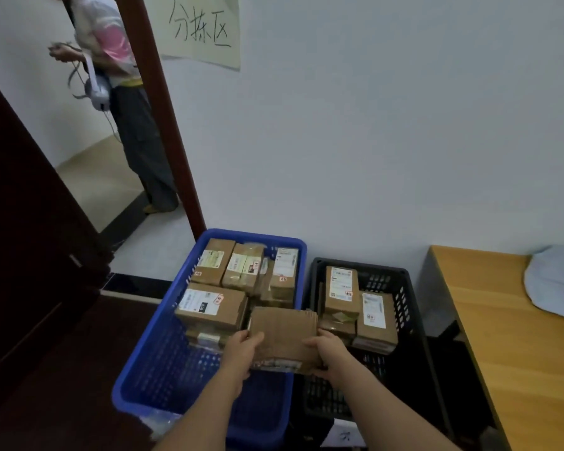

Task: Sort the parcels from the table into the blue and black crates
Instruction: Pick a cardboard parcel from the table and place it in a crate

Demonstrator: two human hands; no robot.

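I hold a brown cardboard parcel [284, 336] with both hands above the gap between the two crates. My left hand [241, 351] grips its left edge and my right hand [329, 349] grips its right edge. The parcel's plain side faces up. The blue crate [150, 362] on the left holds several labelled cardboard parcels [212, 304] stacked toward its far end. The black crate [411, 320] on the right holds a few labelled parcels [341, 289] at its far side.
A wooden table [515, 359] stands at the right with a pale blue bag [554, 281] on it. A dark door [23, 239] stands open at the left. Another person [121, 92] stands in the doorway. A paper sign [202, 27] hangs on the white wall.
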